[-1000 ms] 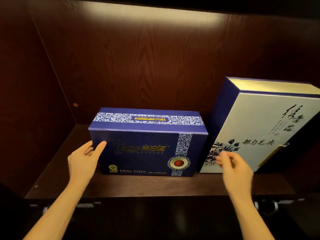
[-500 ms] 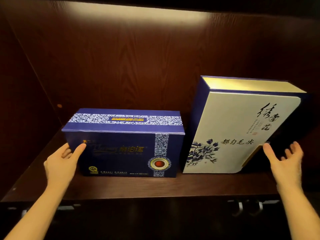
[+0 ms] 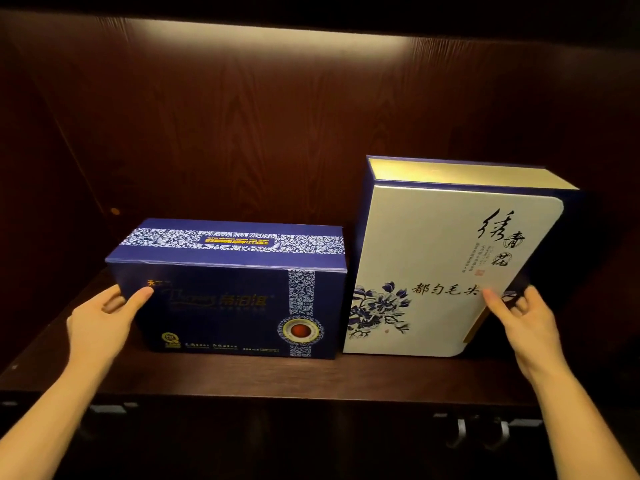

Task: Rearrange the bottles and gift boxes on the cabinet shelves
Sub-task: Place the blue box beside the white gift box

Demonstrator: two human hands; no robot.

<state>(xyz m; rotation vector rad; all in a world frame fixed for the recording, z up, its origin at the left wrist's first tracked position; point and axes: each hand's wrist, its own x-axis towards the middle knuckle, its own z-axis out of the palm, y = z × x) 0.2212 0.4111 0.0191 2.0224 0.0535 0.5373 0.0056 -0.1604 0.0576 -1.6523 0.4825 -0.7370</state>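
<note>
Two gift boxes stand on the dark wooden shelf [image 3: 242,375]. On the left lies a low navy box [image 3: 228,306] with blue-white patterned bands and a red round emblem. My left hand [image 3: 100,323] cups its left end, thumb on the front face, fingers behind the corner. To the right a taller cream box [image 3: 426,265] with navy edges, black calligraphy and a blue flower leans slightly. My right hand [image 3: 519,323] grips its lower right edge, thumb on the front, fingers curled round the side. The two boxes almost touch.
The cabinet's dark back panel [image 3: 277,116] and left wall [image 3: 41,202] close in the shelf, lit from a strip above. Metal door handles [image 3: 481,434] show below the shelf's front edge at the right.
My right hand has moved left from beside the cream box and closed on its lower right edge. My left hand stays at the navy box's left end.
</note>
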